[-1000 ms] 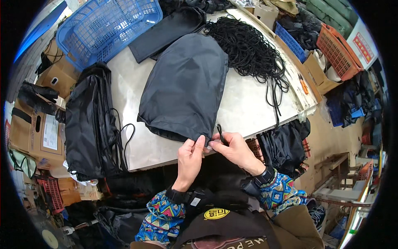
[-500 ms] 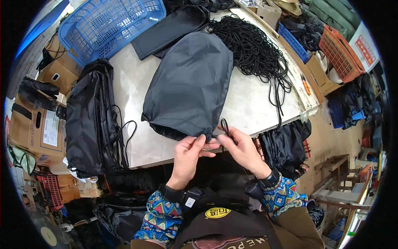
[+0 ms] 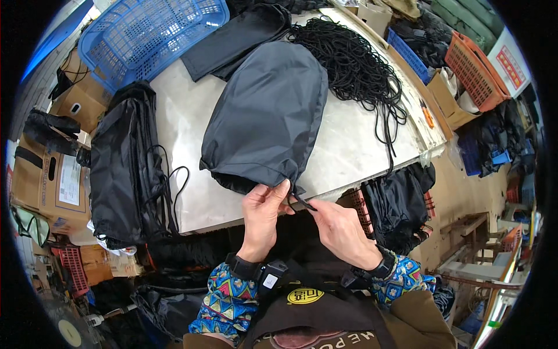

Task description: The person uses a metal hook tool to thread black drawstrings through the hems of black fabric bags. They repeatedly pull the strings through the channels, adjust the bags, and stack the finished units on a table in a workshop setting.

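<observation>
A black drawstring bag (image 3: 264, 113) lies flat on the pale tabletop (image 3: 186, 110), its mouth toward me. With thumb and fingers my left hand (image 3: 263, 212) pinches the bag's near right corner. My right hand (image 3: 349, 235), just to the right, has its fingers closed on a black cord (image 3: 303, 203) that runs from that corner. The cord looks looped or knotted between both hands. Beyond the bag, a tangled heap of black cords (image 3: 354, 64) spreads at the far right, with some ends trailing toward the table's edge.
Stacked black bags with loose cords (image 3: 125, 168) lie at the table's left. At the back are a blue plastic basket (image 3: 154, 41) and folded black fabric (image 3: 232, 43). An orange-handled tool (image 3: 427, 114) rests near the right edge. More black bags (image 3: 398, 206) hang below the table.
My right hand has drawn the cord down and to the right, away from the corner. The cord loop that stood above its fingers is gone. My left hand keeps its pinch.
</observation>
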A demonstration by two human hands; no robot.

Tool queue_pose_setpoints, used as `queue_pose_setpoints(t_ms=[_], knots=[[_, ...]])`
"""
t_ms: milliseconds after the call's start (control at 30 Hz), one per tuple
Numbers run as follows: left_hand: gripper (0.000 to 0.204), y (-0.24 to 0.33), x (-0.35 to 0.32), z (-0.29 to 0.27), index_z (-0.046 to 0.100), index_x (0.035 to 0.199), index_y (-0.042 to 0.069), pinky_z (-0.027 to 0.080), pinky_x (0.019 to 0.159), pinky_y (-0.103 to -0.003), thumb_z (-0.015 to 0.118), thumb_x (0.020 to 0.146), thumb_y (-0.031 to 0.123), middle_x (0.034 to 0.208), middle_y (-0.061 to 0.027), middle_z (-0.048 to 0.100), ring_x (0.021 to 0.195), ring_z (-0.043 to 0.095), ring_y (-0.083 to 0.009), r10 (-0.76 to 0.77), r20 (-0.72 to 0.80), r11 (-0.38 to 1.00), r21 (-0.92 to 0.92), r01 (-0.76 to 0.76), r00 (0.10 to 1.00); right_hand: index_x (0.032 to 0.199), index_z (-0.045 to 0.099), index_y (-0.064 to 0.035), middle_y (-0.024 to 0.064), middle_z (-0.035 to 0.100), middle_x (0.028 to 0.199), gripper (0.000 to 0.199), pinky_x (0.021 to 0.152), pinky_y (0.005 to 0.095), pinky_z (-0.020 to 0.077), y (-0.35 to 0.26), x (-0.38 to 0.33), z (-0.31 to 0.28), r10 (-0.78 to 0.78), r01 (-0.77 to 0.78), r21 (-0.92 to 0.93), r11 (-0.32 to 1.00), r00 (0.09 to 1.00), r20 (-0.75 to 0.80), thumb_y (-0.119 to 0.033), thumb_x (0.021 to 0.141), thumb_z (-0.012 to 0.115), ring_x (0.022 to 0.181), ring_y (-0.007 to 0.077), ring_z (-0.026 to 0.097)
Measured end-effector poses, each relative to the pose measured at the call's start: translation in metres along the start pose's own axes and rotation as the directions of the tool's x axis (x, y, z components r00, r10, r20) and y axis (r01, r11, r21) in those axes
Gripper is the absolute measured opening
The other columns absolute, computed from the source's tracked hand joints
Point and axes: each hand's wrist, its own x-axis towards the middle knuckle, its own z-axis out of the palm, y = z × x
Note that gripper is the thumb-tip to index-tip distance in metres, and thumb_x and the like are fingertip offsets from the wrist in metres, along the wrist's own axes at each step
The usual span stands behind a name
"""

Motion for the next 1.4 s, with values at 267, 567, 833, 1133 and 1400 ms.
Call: queue_pose_setpoints(t_ms=[267,567,833,1133,1400], knots=[[0.013,-0.003,-0.002,-0.005,0.066,0.086,0.002,0.048,0.056,-0.023,0.067,0.087,0.015,0.077,-0.0030,0.065,0.066,0.060,-0.0079,0.047,0.071,0.992,0.116,-0.055,0.996,0.101,0.057,0.0026,0.0194,0.061,0.073,0.016,0.054,0.0357,0.0475,-0.001,0.003,0.001,0.168,-0.178,0.189,0.966,0.984,0.065,-0.002,0.086,0.058,0.064,0.0321,0.063],[0.018,0.010,0.012,-0.021,0.063,0.079,0.003,0.039,0.062,-0.021,0.068,0.087,0.019,0.074,0.0011,0.061,0.066,0.050,-0.0040,0.164,-0.053,0.982,0.108,-0.158,0.985,0.106,0.059,0.0004,0.0102,0.064,0.069,0.018,0.059,0.0287,0.0498,0.007,0.015,-0.031,0.223,-0.309,0.299,0.903,0.931,0.290,-0.010,0.091,0.057,0.063,0.0192,0.064],[0.022,-0.010,-0.008,-0.001,0.063,0.081,-0.001,0.045,0.054,-0.023,0.064,0.090,0.019,0.068,-0.0048,0.063,0.056,0.055,-0.0088,-0.133,0.304,0.984,0.154,0.089,0.943,0.101,0.062,0.0042,0.0186,0.065,0.083,0.019,0.065,0.0321,0.0506,0.020,0.016,-0.031,-0.040,0.051,-0.077,0.996,0.990,0.136,-0.001,0.083,0.060,0.073,0.0292,0.065],[0.032,0.014,0.003,-0.035,0.059,0.077,0.002,0.042,0.044,-0.022,0.053,0.096,0.026,0.063,-0.0027,0.058,0.050,0.053,-0.0079,0.129,0.143,0.961,0.227,-0.159,0.981,0.095,0.063,0.0024,0.0195,0.065,0.086,0.014,0.069,0.0362,0.0512,0.011,0.013,-0.055,0.042,-0.041,-0.008,0.999,0.967,0.251,-0.004,0.083,0.061,0.080,0.0354,0.064],[0.036,0.011,0.015,-0.031,0.054,0.070,0.007,0.036,0.041,-0.020,0.057,0.093,0.034,0.053,-0.0014,0.054,0.043,0.048,-0.0062,0.010,0.004,0.993,0.120,-0.010,1.000,0.094,0.065,0.0021,0.0202,0.065,0.085,0.011,0.066,0.0347,0.0514,0.011,0.015,-0.037,0.072,-0.073,-0.003,0.997,0.982,0.173,-0.002,0.084,0.060,0.078,0.0338,0.066]])
